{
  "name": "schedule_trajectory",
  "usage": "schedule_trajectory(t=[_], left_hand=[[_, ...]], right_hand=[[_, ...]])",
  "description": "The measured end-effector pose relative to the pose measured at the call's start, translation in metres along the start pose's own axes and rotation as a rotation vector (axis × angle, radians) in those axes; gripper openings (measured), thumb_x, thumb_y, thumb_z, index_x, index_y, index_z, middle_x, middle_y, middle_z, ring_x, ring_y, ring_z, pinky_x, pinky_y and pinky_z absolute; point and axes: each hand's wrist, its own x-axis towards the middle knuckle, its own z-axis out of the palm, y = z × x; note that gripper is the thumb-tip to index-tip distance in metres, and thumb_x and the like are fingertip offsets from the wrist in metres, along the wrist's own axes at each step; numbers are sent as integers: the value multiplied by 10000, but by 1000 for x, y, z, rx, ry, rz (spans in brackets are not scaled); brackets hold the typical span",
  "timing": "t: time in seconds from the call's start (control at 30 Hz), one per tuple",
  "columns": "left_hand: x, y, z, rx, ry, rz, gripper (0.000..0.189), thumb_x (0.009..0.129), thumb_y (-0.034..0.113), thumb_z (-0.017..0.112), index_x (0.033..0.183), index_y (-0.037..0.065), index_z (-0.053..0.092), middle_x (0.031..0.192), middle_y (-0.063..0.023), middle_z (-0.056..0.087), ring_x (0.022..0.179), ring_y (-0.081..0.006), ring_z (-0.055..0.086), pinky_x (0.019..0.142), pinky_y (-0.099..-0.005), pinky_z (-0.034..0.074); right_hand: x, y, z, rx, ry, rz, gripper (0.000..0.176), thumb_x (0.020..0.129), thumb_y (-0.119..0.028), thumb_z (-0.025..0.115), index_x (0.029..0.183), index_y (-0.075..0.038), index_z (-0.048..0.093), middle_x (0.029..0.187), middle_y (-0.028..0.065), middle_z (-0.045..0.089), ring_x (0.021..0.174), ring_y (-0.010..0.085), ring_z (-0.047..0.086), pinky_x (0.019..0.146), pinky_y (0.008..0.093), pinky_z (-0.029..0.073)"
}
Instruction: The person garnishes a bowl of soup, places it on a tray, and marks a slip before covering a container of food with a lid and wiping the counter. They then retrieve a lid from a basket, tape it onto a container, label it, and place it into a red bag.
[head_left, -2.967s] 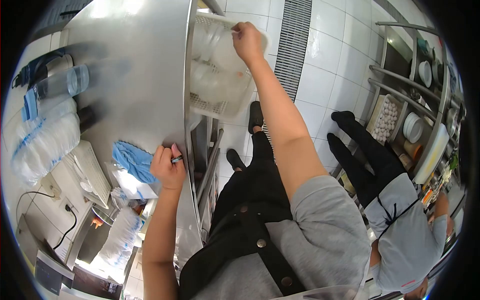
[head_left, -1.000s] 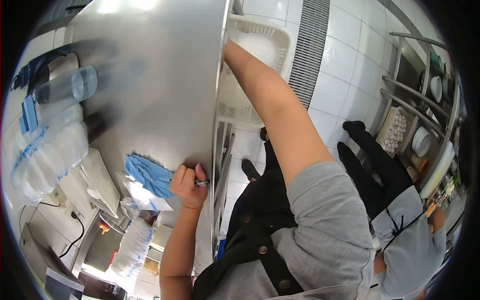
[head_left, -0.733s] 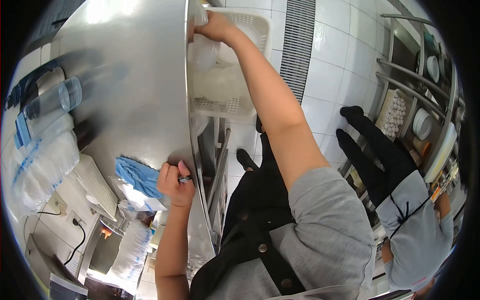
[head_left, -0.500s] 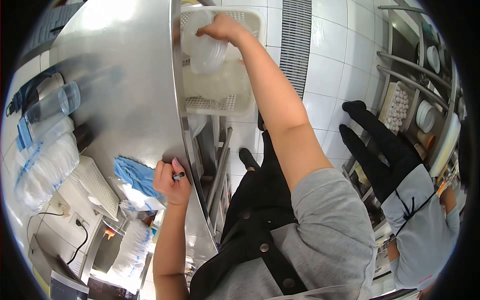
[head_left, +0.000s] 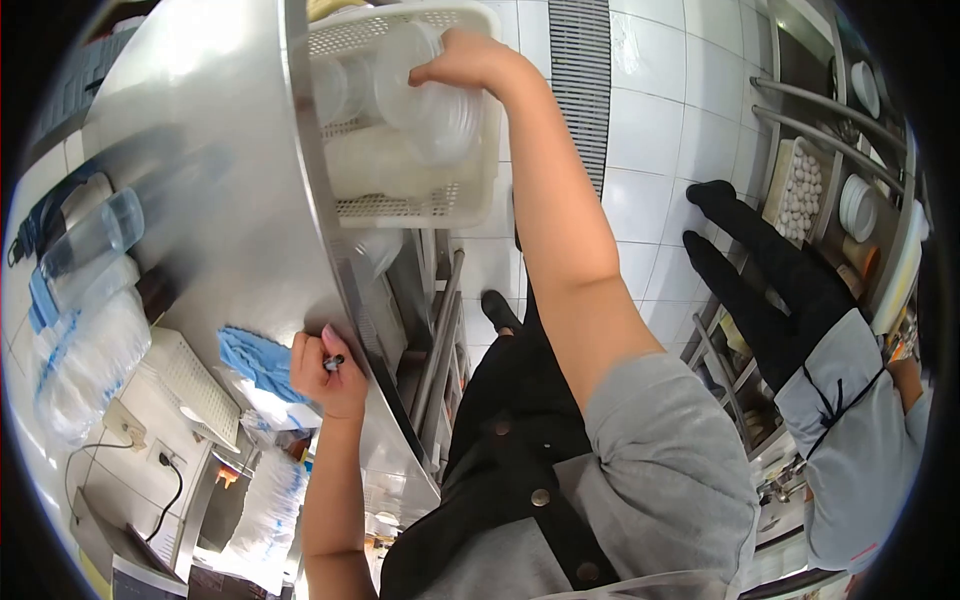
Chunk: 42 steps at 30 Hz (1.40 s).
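- My right hand point(head_left: 465, 65) reaches to the far end of the scene. Its fingers are curled over the rim of a stack of clear round plastic tubs point(head_left: 435, 105), gripping the stack from above.
- The stack lies tilted inside a white perforated plastic basket point(head_left: 400, 207), resting on more clear tubs there.
- The basket sits just right of the stainless steel bench point(head_left: 220, 190). The bench edge hides the basket's left side.
- My left hand point(head_left: 325, 368) is closed into a loose fist around a small dark marker point(head_left: 334, 362). The fist rests on the near right edge of the bench.
- A crumpled blue cloth point(head_left: 255, 358) lies on the bench, touching the left side of that hand.
- Left of the cloth stands a white slotted plastic tray point(head_left: 190, 385).
- Further left lie bagged stacks of clear plastic lids point(head_left: 85, 365).
- A clear bottle with a blue band point(head_left: 80, 230) lies on its side at the far left of the bench.
- Right of the basket, a grey metal drain grate point(head_left: 575, 90) runs along the white tiled floor point(head_left: 650, 150).
- A co-worker in a grey top and black trousers point(head_left: 850, 420) stands on my right.
- That person faces a steel shelf rack point(head_left: 820, 110) holding a tray of small white balls point(head_left: 800, 195).
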Motion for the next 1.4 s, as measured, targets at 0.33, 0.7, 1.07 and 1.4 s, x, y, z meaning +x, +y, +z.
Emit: schedule_trajectory(t=[0.33, 0.7, 1.07, 1.4], left_hand=[[-2, -6, 8, 28, 32, 140, 263, 978, -32, 528, 742, -20, 414, 643, -99, 392, 581, -236, 350, 549, -374, 257], [-8, -3, 5, 56, -5, 16, 318, 1031, 74, 487, 726, 2, 435, 707, -65, 424, 669, -188, 417, 643, -315, 328], [1, -5, 5, 38, 14, 187, 289, 917, -117, 529, 712, 4, 365, 590, -97, 315, 540, -254, 317, 505, -390, 222], [5, -6, -1, -12, 6, 53, 315, 830, -16, 672, 622, 41, 443, 605, -103, 375, 496, -273, 399, 458, -389, 291]], right_hand=[[-57, 63, 15, 655, 351, -491, 816, 775, 14, 645, 1527, 8, 329, 1456, 258, 484, 1372, 375, 470, 1165, 405, 354], [27, -1, 125, 781, 473, -398, 959, 806, -168, 799, 1566, -8, 237, 1583, 259, 280, 1423, 456, 359, 1203, 469, 300], [23, -47, 308, 147, 222, -975, 192, 863, -79, 592, 1033, -10, 647, 1126, 219, 631, 1011, 385, 652, 812, 439, 564], [32, -26, 349, -9, 60, -758, 264, 896, -138, 588, 1120, -1, 608, 1193, 227, 611, 1044, 378, 648, 830, 434, 562]])
